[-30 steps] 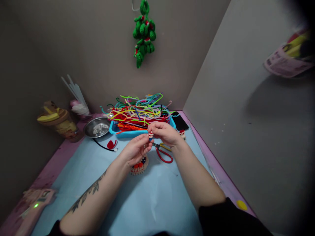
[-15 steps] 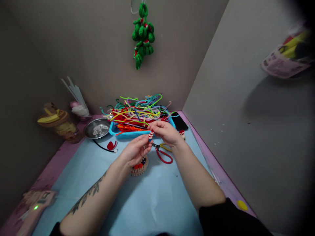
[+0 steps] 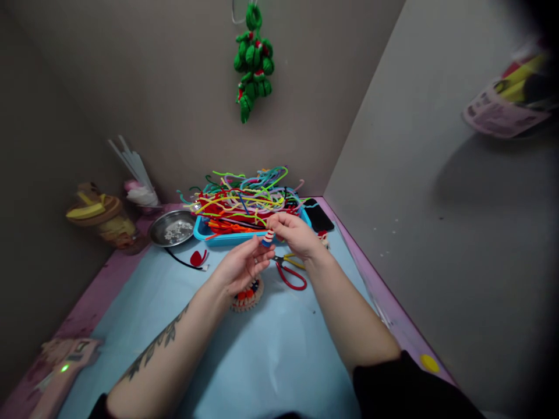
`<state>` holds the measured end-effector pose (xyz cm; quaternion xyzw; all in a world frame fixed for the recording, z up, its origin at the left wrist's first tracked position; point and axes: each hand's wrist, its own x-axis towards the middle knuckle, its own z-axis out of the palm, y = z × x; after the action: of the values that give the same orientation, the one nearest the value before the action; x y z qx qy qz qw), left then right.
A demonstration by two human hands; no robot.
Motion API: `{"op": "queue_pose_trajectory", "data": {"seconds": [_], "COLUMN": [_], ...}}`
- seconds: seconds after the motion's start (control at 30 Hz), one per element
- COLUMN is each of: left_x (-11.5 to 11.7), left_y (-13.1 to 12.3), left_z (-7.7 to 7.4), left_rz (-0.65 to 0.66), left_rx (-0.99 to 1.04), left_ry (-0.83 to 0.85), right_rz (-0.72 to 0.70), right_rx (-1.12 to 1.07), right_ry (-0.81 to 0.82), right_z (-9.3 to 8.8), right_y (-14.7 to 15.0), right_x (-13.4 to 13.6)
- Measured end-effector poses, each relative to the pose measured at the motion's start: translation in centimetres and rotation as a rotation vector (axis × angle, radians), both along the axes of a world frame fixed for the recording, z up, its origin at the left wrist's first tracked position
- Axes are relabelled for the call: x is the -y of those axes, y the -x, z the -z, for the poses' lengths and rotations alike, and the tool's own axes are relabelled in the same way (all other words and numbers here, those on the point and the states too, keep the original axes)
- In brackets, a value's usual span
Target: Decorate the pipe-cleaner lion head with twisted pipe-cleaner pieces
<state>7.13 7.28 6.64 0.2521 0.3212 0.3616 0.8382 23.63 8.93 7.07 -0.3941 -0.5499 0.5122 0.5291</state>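
Note:
A small red, white and blue striped piece (image 3: 268,237) is pinched at its top by my right hand (image 3: 293,233). My left hand (image 3: 245,265) lies just below and to the left, its fingers apart and its fingertips close beside the piece; whether they touch it is hard to tell. Under the hands, pliers (image 3: 292,276) with one red and one yellow handle lie on the blue sheet (image 3: 262,349). A round beaded-looking piece (image 3: 247,295) in cream, orange and dark blue is partly hidden by my left hand.
Behind the hands stands a blue tray (image 3: 231,239) heaped with colourful fuzzy stems. A metal bowl (image 3: 172,228), a red coil (image 3: 198,258) and a black cord are left; a phone (image 3: 319,215) lies right. A pink device (image 3: 65,372) sits front left.
The fingers of my left hand have loosened and spread from the striped piece. The piece has tilted slightly and shows more of its blue end, while my right hand still pinches it.

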Motion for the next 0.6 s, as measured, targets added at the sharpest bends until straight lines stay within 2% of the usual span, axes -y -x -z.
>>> {"op": "queue_pose_trajectory", "data": {"seconds": [0.23, 0.3, 0.47, 0.6], "left_x": [-0.07, -0.16, -0.80, -0.99], "left_y": [0.00, -0.08, 0.02, 0.32], "left_z": [-0.02, -0.01, -0.17, -0.35], "left_rz": [-0.003, -0.053, -0.273, -0.299], "left_rx": [0.019, 0.041, 0.043, 0.023], "left_ry": [-0.005, 0.014, 0.075, 0.032], "right_rz": [-0.027, -0.008, 0.026, 0.043], "right_rx": [0.011, 0.002, 0.029, 0.110], "right_ry": [0.011, 0.006, -0.033, -0.051], "right_z": [-0.34, -0.31, 0.23, 0.40], "right_y": [0.18, 0.39, 0.53, 0.72], "right_x": [0.09, 0.01, -0.29, -0.30]}}
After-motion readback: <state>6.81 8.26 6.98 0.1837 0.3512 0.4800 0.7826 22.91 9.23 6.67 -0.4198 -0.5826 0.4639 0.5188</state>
